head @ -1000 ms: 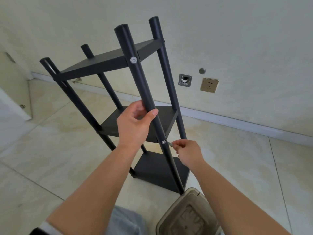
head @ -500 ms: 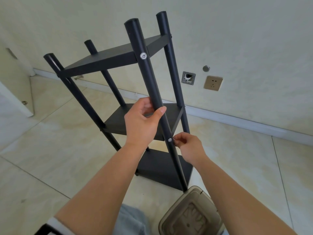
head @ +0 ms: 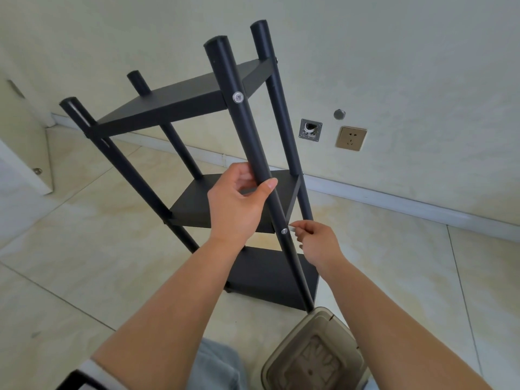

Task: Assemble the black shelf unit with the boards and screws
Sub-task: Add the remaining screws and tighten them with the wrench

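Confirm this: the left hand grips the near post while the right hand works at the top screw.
Not the top screw. In the head view the right hand pinches a small tool beside the middle screw; the left hand does grip the near post.

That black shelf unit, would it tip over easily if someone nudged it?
Probably: the shelf unit is tall and narrow on thin poles. It already leans, steadied by the left hand gripping the front pole. It looks fairly light.
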